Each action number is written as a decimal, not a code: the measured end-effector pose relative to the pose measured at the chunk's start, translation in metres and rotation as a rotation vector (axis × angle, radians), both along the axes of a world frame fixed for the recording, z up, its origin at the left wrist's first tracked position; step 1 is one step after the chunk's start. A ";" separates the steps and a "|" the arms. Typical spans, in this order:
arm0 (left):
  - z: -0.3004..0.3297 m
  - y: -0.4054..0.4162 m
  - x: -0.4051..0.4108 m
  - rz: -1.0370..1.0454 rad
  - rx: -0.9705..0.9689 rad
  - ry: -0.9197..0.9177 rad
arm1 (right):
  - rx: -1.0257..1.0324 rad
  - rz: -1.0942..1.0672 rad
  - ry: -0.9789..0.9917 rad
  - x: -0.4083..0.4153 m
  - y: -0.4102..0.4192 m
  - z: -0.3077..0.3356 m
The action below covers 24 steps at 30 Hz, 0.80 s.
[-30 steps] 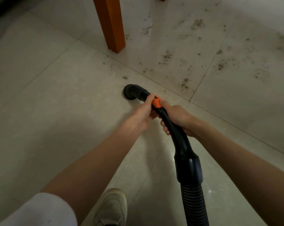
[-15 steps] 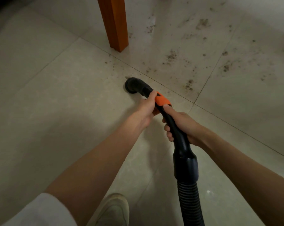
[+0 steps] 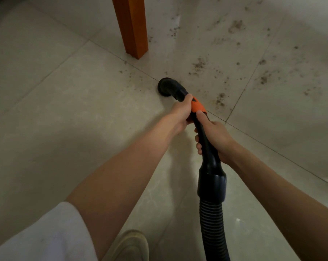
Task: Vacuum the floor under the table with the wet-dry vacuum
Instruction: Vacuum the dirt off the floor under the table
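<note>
On the dirty tile, both grip the vacuum wand [image 3: 206, 144] — left hand [image 3: 180, 114], right hand [image 3: 215, 137] — black, orange-collared.

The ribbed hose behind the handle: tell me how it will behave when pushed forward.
The ribbed hose probably flexes and trails rather than pushes: its corrugations suggest bend. The smooth handle, gripped by the right hand and left hand, looks rigid, so it likely steers the nozzle.
</note>
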State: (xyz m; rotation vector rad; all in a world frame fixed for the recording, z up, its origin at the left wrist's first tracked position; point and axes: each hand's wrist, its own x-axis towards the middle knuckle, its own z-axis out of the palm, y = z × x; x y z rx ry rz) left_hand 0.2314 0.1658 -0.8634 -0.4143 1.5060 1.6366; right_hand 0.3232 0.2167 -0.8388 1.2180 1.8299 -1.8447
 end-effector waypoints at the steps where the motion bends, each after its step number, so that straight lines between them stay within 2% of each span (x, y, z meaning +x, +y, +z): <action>1: -0.001 0.001 0.000 -0.008 -0.005 0.005 | 0.015 0.001 -0.002 0.000 0.000 0.000; 8: -0.009 -0.008 -0.002 -0.026 0.028 0.014 | 0.055 0.039 -0.016 -0.001 -0.006 -0.001; 24: -0.022 -0.053 -0.011 0.008 -0.037 0.094 | 0.049 0.175 -0.024 -0.018 -0.037 0.001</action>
